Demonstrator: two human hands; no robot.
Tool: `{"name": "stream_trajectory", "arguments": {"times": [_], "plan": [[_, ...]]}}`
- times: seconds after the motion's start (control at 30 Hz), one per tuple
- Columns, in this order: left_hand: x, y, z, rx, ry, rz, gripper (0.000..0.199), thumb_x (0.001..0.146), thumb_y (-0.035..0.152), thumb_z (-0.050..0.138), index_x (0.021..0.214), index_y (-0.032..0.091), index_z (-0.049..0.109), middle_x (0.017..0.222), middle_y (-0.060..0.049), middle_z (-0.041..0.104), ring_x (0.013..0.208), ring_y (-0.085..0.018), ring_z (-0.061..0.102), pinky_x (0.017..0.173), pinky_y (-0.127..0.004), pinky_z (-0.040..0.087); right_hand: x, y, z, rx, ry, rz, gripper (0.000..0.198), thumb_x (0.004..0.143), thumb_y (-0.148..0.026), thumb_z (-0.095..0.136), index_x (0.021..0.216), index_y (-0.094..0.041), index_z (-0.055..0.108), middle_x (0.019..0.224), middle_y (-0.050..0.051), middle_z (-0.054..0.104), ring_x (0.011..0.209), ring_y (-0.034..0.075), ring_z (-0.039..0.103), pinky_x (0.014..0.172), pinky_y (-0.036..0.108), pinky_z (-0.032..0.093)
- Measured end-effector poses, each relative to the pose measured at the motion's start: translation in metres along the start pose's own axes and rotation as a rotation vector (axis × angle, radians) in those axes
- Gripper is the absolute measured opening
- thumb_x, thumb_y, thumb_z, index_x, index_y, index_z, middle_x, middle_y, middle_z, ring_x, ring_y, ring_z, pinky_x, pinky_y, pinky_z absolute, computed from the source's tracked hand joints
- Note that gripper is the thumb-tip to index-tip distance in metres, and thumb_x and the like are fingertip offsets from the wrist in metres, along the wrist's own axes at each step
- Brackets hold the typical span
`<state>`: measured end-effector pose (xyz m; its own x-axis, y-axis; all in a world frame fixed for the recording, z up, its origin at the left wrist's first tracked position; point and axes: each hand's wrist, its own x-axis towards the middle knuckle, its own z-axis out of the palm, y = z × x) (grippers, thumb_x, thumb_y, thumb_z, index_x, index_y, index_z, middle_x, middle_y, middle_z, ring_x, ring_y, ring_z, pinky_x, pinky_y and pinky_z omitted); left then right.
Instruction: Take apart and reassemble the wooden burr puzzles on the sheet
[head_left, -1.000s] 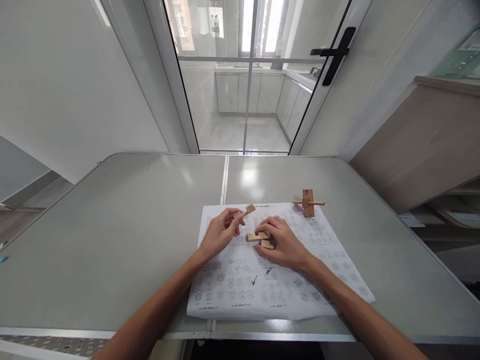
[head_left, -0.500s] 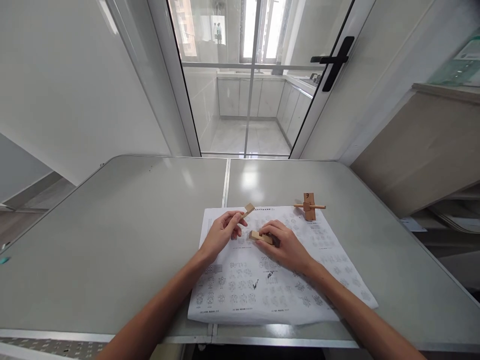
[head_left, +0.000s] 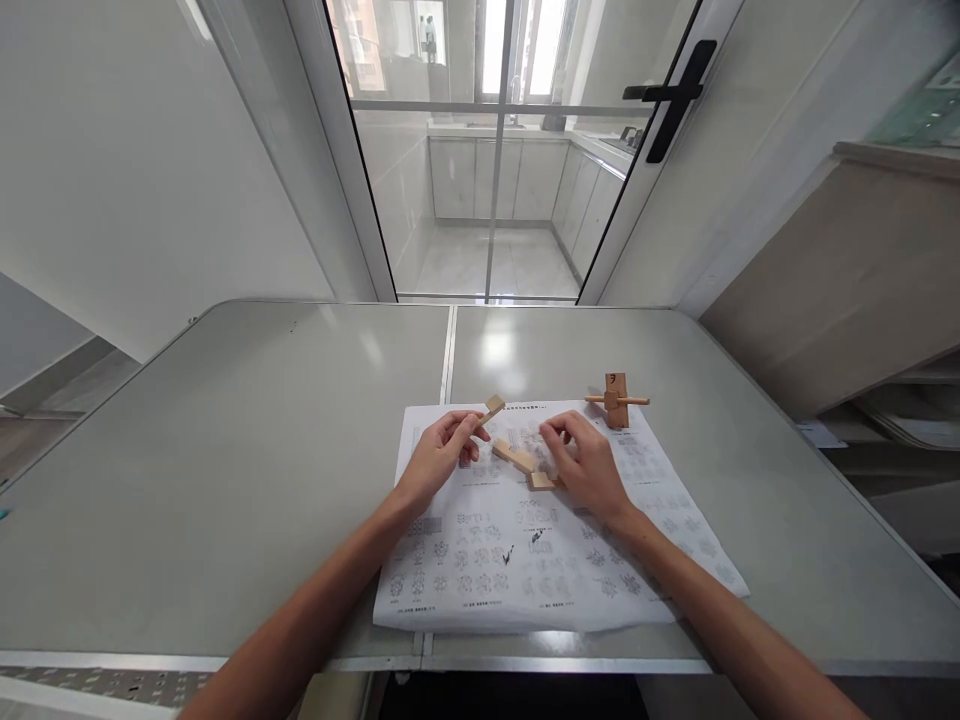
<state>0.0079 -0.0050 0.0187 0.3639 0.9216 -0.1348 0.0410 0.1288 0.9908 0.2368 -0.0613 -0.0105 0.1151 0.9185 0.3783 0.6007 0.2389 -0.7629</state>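
Two blocks now lie askew by the right hand, its grip unclear; left hand pinches a piece: keep it steady.

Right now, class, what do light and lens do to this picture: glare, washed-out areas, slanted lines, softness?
Head view: glare whitens the far part of the table; head view: the window is blown out; head view: the door's sides splay upward; head view: the paper's print is too soft to read, though the left hand is recognisable.
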Motion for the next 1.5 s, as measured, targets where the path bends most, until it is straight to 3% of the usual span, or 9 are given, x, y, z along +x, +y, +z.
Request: {"name": "stream_trajectory", "arguments": {"times": [0.17,0.4,0.53,0.77,0.87,1.07,1.2,1.4,1.5], "plan": [[-0.001,0.001,0.001,0.022,-0.003,0.000,0.045,0.096,0.059,0.063,0.113,0.017,0.069,0.102,-0.008,0.072,0.070,-0.014,0.057,0.068,-0.030,0.047,0.001,0.003,-0.005,-0.035,-0.057,0.035,0.053,0.110,-0.050,0.046,0.065,-0.023,0.052,0.058,-0.002,0.052,0.053,0.016,0.044,0.059,0.033,0.035],[0.000,-0.002,0.001,0.012,0.002,0.004,0.046,0.095,0.060,0.064,0.111,0.017,0.069,0.098,-0.007,0.072,0.070,-0.014,0.058,0.068,-0.030,0.048,-0.006,0.003,0.006,-0.205,-0.146,-0.124,0.050,0.109,-0.047,0.047,0.064,-0.023,0.049,0.057,0.000,0.054,0.053,0.016,0.046,0.058,0.032,0.031],[0.001,-0.003,0.001,0.011,-0.004,0.010,0.046,0.094,0.060,0.064,0.111,0.017,0.070,0.098,-0.007,0.072,0.069,-0.013,0.058,0.068,-0.030,0.049,-0.007,0.004,0.006,-0.221,-0.131,-0.144,0.044,0.108,-0.042,0.048,0.069,-0.023,0.052,0.056,-0.001,0.052,0.051,0.015,0.046,0.056,0.031,0.031],[-0.001,0.002,0.001,0.031,0.010,-0.001,0.044,0.095,0.059,0.064,0.109,0.017,0.069,0.096,-0.005,0.070,0.069,-0.013,0.057,0.067,-0.030,0.047,-0.006,0.000,0.004,-0.145,-0.075,-0.099,0.050,0.106,-0.043,0.049,0.061,-0.023,0.037,0.052,-0.003,0.039,0.049,0.014,0.035,0.054,0.032,0.025],[-0.001,0.001,0.001,0.029,0.004,-0.006,0.044,0.096,0.058,0.064,0.110,0.017,0.069,0.096,-0.005,0.070,0.069,-0.013,0.057,0.068,-0.029,0.047,-0.005,-0.004,0.002,0.003,-0.091,0.038,0.057,0.106,-0.052,0.048,0.059,-0.023,0.034,0.051,-0.004,0.033,0.048,0.013,0.029,0.052,0.031,0.025],[-0.001,-0.001,0.001,-0.001,-0.016,0.004,0.046,0.096,0.059,0.063,0.113,0.017,0.068,0.102,-0.008,0.072,0.070,-0.013,0.057,0.067,-0.029,0.047,0.004,-0.002,-0.010,0.508,-0.012,0.427,0.056,0.100,-0.062,0.057,0.061,-0.023,0.050,0.059,-0.001,0.042,0.053,0.014,0.034,0.048,0.030,0.030],[-0.005,0.002,0.003,-0.015,-0.029,0.018,0.048,0.094,0.061,0.065,0.114,0.018,0.066,0.103,-0.009,0.073,0.068,-0.013,0.057,0.065,-0.029,0.046,0.014,0.005,-0.023,0.889,0.003,0.486,0.056,0.099,-0.061,0.055,0.058,-0.024,0.051,0.058,-0.002,0.034,0.054,0.015,0.033,0.046,0.027,0.040],[-0.007,0.002,0.006,-0.086,-0.096,0.006,0.047,0.091,0.060,0.071,0.112,0.019,0.060,0.109,-0.011,0.077,0.064,-0.012,0.058,0.066,-0.030,0.046,0.019,0.005,-0.031,1.251,-0.250,0.625,0.054,0.089,-0.065,0.071,0.062,-0.022,0.051,0.066,-0.002,0.034,0.054,0.013,0.024,0.029,0.017,0.010],[-0.006,0.000,0.006,-0.100,-0.142,0.021,0.048,0.091,0.058,0.073,0.116,0.019,0.059,0.111,-0.012,0.078,0.064,-0.011,0.059,0.066,-0.030,0.046,0.016,0.001,-0.024,1.211,-0.355,0.647,0.054,0.090,-0.068,0.070,0.068,-0.023,0.051,0.064,-0.005,0.035,0.049,0.010,0.017,0.030,0.018,0.011]]}}
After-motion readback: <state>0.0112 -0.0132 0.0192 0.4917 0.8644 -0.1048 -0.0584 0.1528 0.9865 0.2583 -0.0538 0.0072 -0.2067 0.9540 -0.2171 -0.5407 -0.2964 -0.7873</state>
